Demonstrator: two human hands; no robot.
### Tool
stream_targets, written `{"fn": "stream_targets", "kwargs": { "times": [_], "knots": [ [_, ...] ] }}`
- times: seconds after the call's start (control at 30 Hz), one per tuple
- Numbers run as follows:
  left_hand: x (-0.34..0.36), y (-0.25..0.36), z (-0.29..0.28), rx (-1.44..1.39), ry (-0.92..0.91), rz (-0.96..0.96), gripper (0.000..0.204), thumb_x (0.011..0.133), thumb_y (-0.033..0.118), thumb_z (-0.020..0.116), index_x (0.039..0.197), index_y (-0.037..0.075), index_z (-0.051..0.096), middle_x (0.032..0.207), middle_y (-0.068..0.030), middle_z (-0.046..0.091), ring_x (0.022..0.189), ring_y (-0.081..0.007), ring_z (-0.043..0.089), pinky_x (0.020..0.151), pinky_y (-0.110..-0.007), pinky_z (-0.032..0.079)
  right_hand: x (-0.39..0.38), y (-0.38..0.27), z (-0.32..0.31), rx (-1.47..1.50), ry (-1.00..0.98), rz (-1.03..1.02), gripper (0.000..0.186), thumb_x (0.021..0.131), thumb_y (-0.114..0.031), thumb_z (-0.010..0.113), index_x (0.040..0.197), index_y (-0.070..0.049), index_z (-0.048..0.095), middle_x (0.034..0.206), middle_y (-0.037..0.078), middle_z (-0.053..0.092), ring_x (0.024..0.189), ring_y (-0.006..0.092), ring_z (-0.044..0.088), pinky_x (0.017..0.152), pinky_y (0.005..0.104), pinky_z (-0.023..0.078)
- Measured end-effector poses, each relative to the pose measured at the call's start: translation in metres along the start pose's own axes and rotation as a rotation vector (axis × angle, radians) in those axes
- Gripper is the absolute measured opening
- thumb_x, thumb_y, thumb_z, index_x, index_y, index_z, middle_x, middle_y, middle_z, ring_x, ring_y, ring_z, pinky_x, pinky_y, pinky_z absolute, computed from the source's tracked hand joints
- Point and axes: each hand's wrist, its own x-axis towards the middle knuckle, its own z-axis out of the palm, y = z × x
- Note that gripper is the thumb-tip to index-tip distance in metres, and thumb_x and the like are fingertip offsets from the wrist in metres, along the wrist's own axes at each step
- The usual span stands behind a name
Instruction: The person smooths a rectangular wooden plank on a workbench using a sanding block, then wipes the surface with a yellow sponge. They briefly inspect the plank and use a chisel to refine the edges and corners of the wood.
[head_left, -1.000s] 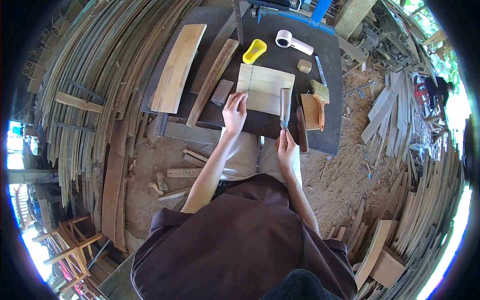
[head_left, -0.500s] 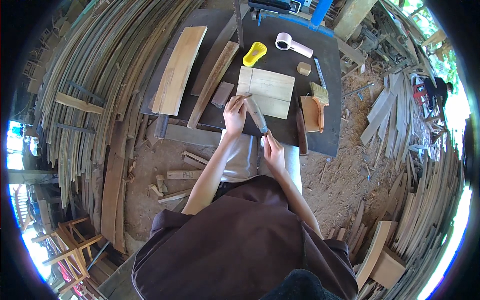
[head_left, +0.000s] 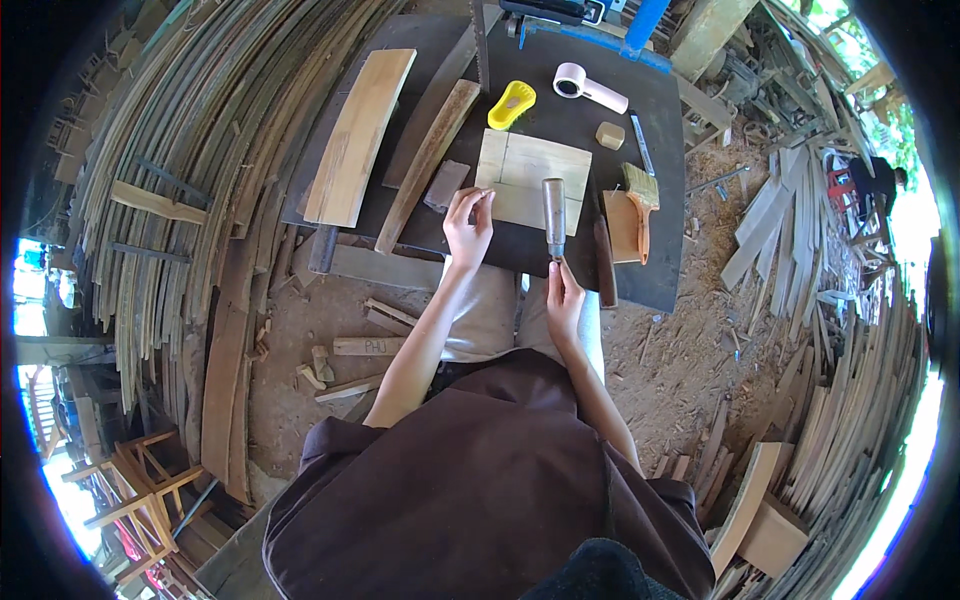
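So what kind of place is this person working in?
Most likely an outdoor woodworking yard: stacked wooden slats curve around a dark work board, wood offcuts lie on the dirt ground, and the right hand holds a chisel.

Bright daylight, overexposed rim, fisheye bending

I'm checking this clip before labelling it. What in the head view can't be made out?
- Left hand fingertips on the pale board: contact spot too small.
- Chisel: blade tip hidden by the right hand.
- Blue tool: cut off by the top edge.
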Motion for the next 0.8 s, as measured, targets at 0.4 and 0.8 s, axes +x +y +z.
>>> {"fn": "stream_targets", "kwargs": {
  "times": [0.4,0.8],
  "knots": [
    [0.0023,-0.0014,0.0019,-0.033,-0.059,0.005,0.008,0.086,-0.001,0.07,0.094,0.001,0.073,0.089,-0.009,0.07,0.073,-0.0155,0.064,0.06,-0.026,0.047,-0.001,0.0048,0.0002,0.024,-0.031,0.062,0.026,0.099,-0.01,0.057,0.115,0.009,0.062,0.062,0.012,0.046,0.058,0.0076,0.039,0.05,0.0274,0.035],
    [0.0022,-0.0019,0.0038,0.01,-0.034,0.085,0.008,0.085,-0.002,0.071,0.093,0.001,0.073,0.089,-0.0094,0.069,0.071,-0.0162,0.064,0.059,-0.026,0.047,0.0003,0.0039,-0.0015,0.013,-0.068,0.098,0.026,0.1,-0.011,0.056,0.115,0.009,0.061,0.062,0.013,0.048,0.058,0.0084,0.039,0.05,0.0285,0.036]
  ]
}}
